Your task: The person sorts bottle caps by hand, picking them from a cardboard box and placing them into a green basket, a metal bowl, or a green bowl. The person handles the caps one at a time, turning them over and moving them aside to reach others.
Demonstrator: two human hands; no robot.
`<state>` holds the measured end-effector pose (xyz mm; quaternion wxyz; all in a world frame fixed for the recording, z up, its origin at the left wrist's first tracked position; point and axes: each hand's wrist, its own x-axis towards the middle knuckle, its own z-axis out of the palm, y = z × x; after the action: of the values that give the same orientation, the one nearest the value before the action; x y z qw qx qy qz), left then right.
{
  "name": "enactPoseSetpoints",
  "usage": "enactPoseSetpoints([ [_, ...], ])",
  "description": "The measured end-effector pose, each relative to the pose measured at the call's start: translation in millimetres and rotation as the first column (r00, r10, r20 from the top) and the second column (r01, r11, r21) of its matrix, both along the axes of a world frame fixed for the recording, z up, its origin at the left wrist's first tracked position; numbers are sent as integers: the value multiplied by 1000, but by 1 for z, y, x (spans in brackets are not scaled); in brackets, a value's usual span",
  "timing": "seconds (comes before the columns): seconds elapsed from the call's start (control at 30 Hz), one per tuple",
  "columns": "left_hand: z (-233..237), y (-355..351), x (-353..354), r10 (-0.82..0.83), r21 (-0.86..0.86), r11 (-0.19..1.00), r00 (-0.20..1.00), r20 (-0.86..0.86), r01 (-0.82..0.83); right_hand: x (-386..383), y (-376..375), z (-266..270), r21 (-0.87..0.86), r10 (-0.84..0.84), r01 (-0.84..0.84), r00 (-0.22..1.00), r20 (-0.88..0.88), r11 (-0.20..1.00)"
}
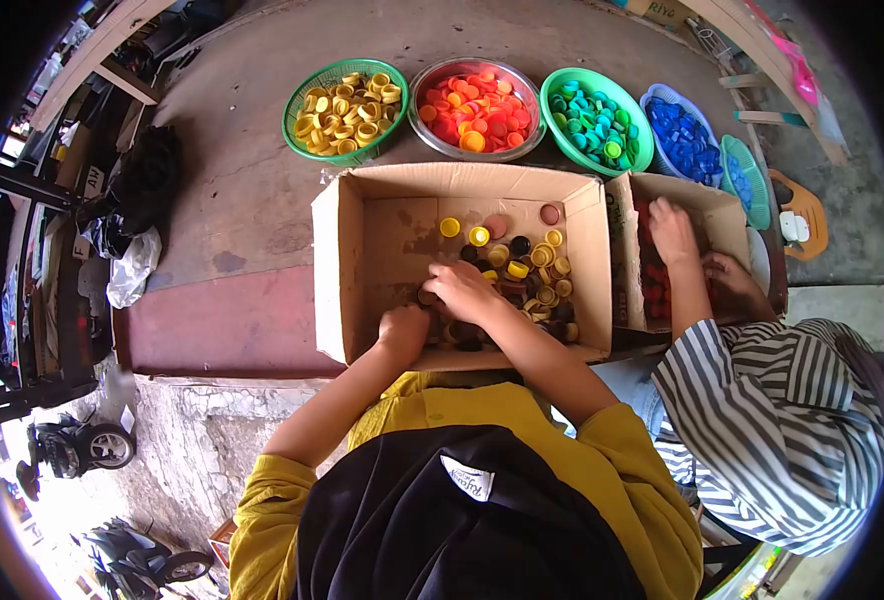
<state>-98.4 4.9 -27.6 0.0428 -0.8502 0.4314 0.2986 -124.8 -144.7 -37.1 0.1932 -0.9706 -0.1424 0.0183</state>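
Hands: the left hand point(405, 327) and right hand point(465, 290) dip into one cardboard box point(392, 240); whether they pinch anything, I cannot tell.
Pile: dozens of mixed caps point(545, 256) around and to the right of the right hand.
Row: one metal bowl point(477, 156), four plastic bowls point(386, 143), beyond both hands.
Neighbour: a co-worker's two hands point(673, 234) inside a second box point(707, 202), farther right.

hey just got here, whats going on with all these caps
A person in a yellow top has both hands in a cardboard box of yellow, black and brown caps. The right hand is beside the left hand; any cap they grip is hard to make out. To the right, a co-worker's hands are at a smaller box containing red pieces. Beyond the boxes, a row of containers holds yellow, red-orange, green and blue caps.
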Motion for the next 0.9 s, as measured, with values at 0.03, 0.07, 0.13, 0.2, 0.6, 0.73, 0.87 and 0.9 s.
enactPoseSetpoints([
  [0.03, -1, 0, -1, -14, -7, 1000, 1000, 27, 14, 0, 0, -3, -3, 17, -17, 1000, 15, 1000],
  [0.07, 0, 0, -1, -18, -16, 1000, 999, 41, 19, 0, 0, -5, -22, 29, -28, 999, 25, 999],
  [0.13, 2, 0, -1, -23, -32, 999, 997, 67, 26, -1, 1, -6, -61, 56, -53, 998, 41, 997],
  [0.2, 5, 3, 0, -19, -104, 994, 999, 46, 24, -1, 1, -7, -42, 36, -33, 997, 73, 999],
  [0.6, -7, 14, 8, 56, -220, 967, 947, -317, -130, 1, -21, 14, 393, -187, 214, 977, -107, 894],
  [0.73, 8, 4, 12, -72, -71, 996, 913, -402, 48, -8, -31, 24, 716, -187, 531, 842, -506, 453],
  [0.87, 5, 3, 15, -29, -214, 974, 902, -431, -71, -23, -32, 52, 797, -30, 604, 796, -604, -19],
  [0.9, 9, 6, 16, 29, -311, 932, 893, -450, -188, -26, -32, 51, 833, -107, 554, 829, -549, 13],
])
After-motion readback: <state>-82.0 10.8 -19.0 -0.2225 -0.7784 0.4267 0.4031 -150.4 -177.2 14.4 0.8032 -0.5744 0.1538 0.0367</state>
